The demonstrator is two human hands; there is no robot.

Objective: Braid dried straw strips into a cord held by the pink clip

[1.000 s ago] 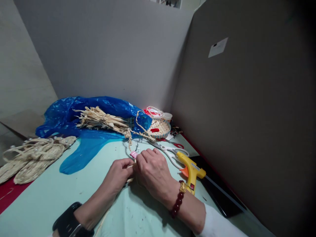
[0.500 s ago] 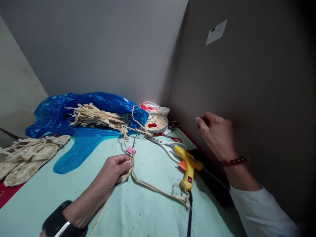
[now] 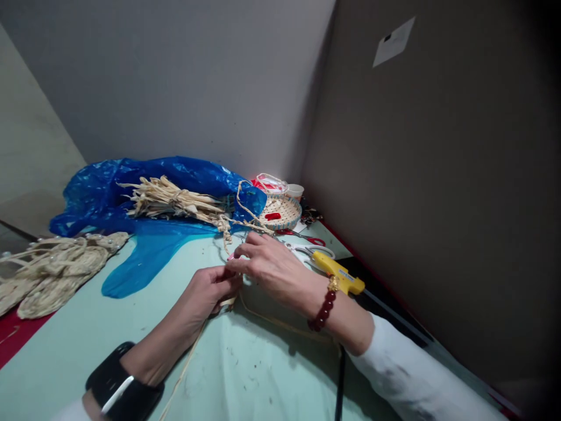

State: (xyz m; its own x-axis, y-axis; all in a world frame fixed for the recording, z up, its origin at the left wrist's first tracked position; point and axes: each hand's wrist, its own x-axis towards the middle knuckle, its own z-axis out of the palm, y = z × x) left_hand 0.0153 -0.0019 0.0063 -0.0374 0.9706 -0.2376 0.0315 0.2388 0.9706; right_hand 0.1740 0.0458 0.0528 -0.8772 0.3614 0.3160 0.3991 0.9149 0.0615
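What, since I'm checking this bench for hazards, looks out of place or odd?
The yellow glue gun lies on its side beside the scissors, just behind the right hand, its black cord trailing toward the person. Dark specks dot the mint table cover. Nothing looks spilled or broken.

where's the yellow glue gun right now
Head view: the yellow glue gun lies on the table right of centre, just beyond the right hand, beside the white-handled scissors.

Crinkled glossy blue plastic bag (image 3: 131, 187) holds rough, dry straw strips (image 3: 175, 202); the pale green desk (image 3: 245, 374) cover looks smooth and matt.
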